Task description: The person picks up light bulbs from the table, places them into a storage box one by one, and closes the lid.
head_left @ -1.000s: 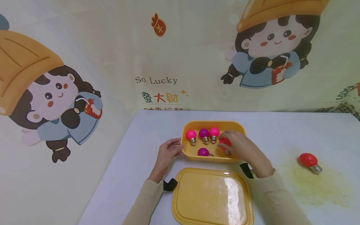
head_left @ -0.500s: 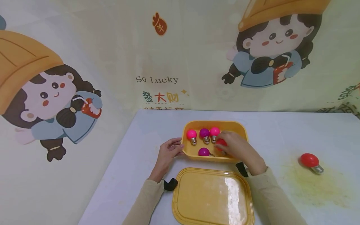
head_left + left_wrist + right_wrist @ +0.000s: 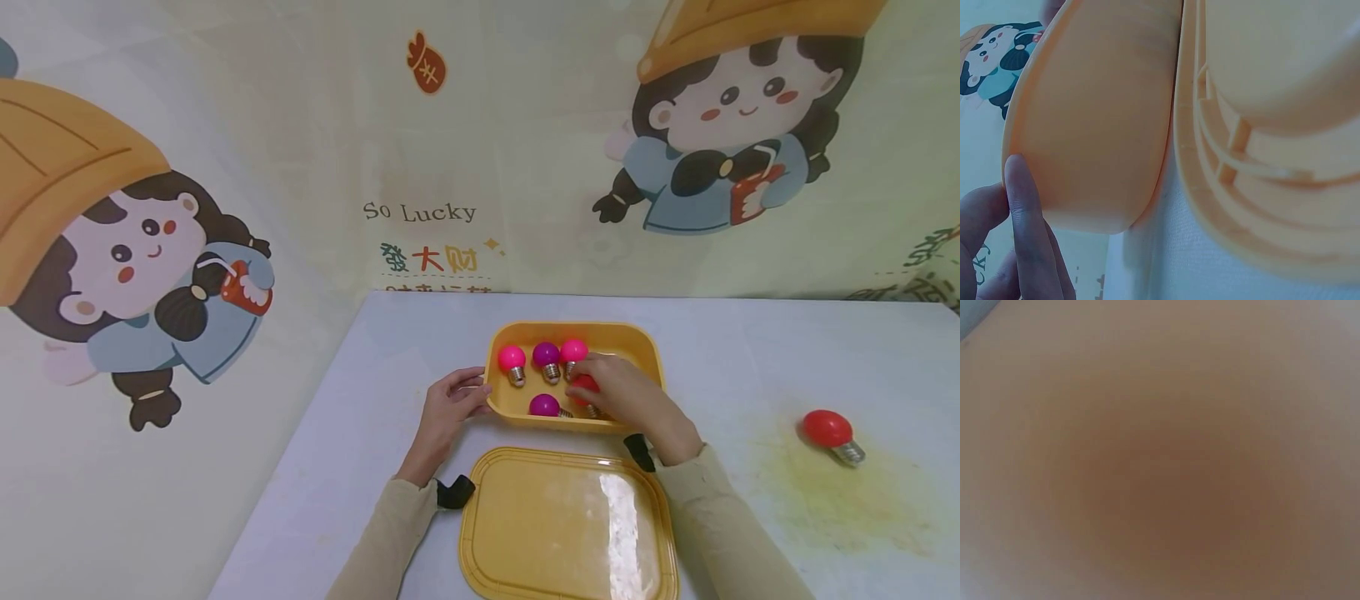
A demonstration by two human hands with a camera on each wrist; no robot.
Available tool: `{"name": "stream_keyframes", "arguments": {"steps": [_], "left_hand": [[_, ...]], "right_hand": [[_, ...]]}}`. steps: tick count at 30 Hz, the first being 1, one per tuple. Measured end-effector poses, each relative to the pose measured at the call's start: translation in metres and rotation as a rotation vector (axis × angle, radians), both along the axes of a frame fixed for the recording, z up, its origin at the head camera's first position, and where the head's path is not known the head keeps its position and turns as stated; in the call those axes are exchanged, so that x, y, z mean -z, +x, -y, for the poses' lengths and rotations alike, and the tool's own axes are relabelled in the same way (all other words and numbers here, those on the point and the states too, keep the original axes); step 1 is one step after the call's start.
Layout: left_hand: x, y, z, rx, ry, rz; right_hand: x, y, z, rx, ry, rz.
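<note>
My left hand (image 3: 442,418) pinches the left end of the yellow plastic box (image 3: 637,340) at its rim. In the left wrist view, fingers (image 3: 1025,200) lie against the box's wall (image 3: 1100,125). Inside the box my right hand (image 3: 633,396) holds a red light bulb (image 3: 582,390) at the front right, partly covering it. Two pink bulbs, one at the left (image 3: 512,358) and one near my fingers (image 3: 573,350), lie with a purple bulb (image 3: 547,355) toward the back. A second purple bulb (image 3: 544,405) lies by the front wall. The right wrist view is a brownish blur.
A yellow lid (image 3: 555,525) lies on the white table (image 3: 360,367) in front of the box. Another red bulb (image 3: 828,428) lies far to the right, beside a yellowish stain (image 3: 855,508). A cartoon-printed cloth (image 3: 540,167) hangs behind the table.
My right hand has shifted left inside the box with the red bulb, closer to the purple and pink bulbs. The left hand stays at the box's left end.
</note>
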State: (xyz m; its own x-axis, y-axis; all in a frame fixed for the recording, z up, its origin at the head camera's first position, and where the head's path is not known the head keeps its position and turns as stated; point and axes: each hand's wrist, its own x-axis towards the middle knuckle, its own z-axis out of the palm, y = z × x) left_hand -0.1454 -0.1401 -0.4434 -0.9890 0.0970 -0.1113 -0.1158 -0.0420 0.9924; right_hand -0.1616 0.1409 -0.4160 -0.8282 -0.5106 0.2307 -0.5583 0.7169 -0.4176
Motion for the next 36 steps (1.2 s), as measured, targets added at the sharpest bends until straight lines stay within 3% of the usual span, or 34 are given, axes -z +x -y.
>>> {"name": "stream_keyframes", "arguments": {"steps": [14, 24, 31, 36], "left_hand": [[0.0, 0.0, 0.0, 0.005, 0.005, 0.0], [-0.001, -0.001, 0.0, 0.001, -0.005, 0.001], [-0.003, 0.0, -0.001, 0.0, -0.009, 0.011], [-0.002, 0.0, 0.0, 0.002, -0.016, 0.009]], "right_hand": [[-0.002, 0.002, 0.002, -0.004, 0.016, -0.022], [-0.014, 0.007, 0.0, -0.002, 0.042, -0.017], [-0.021, 0.016, -0.009, 0.062, 0.063, 0.053], [-0.025, 0.025, -0.019, 0.078, 0.051, 0.029]]}}
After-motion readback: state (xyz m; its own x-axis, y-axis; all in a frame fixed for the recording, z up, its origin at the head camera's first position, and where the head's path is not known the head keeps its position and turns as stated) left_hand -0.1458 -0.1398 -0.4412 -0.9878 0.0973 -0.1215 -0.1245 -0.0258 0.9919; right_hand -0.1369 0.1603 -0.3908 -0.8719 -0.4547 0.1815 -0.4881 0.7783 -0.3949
